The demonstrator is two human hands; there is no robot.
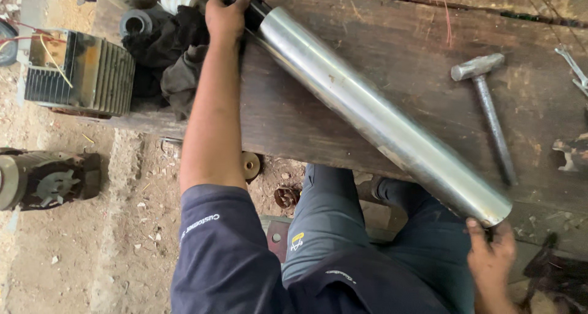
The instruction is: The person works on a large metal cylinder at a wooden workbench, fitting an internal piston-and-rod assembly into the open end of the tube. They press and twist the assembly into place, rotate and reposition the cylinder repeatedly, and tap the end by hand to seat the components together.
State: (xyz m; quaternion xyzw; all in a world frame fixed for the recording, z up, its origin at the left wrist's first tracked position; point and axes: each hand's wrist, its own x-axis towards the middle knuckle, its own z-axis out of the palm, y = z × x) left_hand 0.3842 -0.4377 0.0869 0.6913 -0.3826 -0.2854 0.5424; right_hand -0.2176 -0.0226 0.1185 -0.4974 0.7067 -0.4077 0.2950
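A long shiny steel tube [373, 112] lies slantwise across the dark wooden workbench [380, 38]. It runs from the far left down to the near right edge. My left hand [225, 14] grips the black end piece [256, 7] at the tube's far end. My right hand [490, 253] is at the tube's near open end, fingers curled around its lower rim. My legs in grey trousers show under the bench edge.
A steel hammer [487, 106] lies on the bench right of the tube. A spanner [572, 63] sits at the far right edge. Dark rags [171, 51] and a black ring [136, 23] lie at the bench's left end. Two electric motors [79, 72] [46, 179] stand on the dirt floor.
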